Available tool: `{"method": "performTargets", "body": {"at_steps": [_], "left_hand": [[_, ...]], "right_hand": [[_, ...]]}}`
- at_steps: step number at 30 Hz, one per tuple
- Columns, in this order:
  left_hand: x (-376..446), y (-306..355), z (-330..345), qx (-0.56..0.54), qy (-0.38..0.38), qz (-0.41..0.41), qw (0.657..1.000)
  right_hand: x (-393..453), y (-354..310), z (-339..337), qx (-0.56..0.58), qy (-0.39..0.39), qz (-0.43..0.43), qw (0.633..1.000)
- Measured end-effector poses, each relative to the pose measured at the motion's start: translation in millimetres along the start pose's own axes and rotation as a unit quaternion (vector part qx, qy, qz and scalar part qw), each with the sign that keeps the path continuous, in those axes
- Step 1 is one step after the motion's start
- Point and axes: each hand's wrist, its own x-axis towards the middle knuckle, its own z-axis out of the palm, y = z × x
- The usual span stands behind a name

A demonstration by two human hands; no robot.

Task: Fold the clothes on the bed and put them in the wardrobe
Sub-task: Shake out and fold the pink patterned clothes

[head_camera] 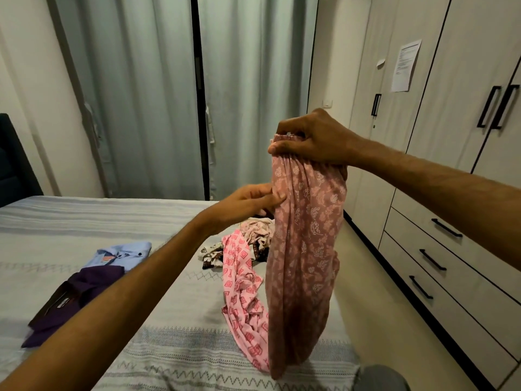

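A dusty-pink floral garment (306, 249) hangs over the bed (84, 221); its lower end touches the cover. My right hand (313, 139) grips its gathered elastic waistband at the top. My left hand (253, 200) pinches the garment's left edge just below. On the bed lie a light-pink garment with red squares (242, 289), a beige crumpled piece (258, 228) and a brown-and-white patterned one (212, 253). At the left lie a folded purple shirt (73, 294) and a folded light-blue shirt (124, 253). The wardrobe (451, 108) stands at the right, doors closed.
Drawers with black handles (439, 261) sit under the wardrobe doors. Grey-green curtains (169, 94) hang behind the bed. A dark headboard (11, 159) is at the far left. A narrow strip of floor (355, 249) runs between bed and wardrobe.
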Motion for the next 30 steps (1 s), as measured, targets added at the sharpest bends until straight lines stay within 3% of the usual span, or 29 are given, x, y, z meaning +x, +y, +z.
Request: {"method": "performTargets", "body": {"at_steps": [3, 8, 12, 18, 27, 30], "left_hand": [[-7, -13, 5, -0.003, -0.011, 0.021, 1.000], [5, -14, 11, -0.121, 0.087, 0.040, 0.988], [16, -3, 10, -0.240, 0.174, 0.058, 0.953], [12, 3, 7, -0.183, 0.261, 0.107, 0.942], [4, 8, 13, -0.138, 0.144, 0.039, 0.979], [-2, 8, 21, -0.137, 0.208, 0.058, 0.967]], "right_hand": [[-2, 0, 4, -0.002, 0.002, 0.011, 1.000], [0, -6, 9, 0.008, -0.001, 0.006, 1.000], [3, -11, 11, 0.022, -0.004, 0.007, 1.000], [1, -15, 14, -0.044, 0.019, 0.015, 0.999], [-4, -21, 19, 0.003, 0.024, 0.005, 1.000], [-7, -19, 25, 0.021, 0.007, 0.003, 1.000]]}}
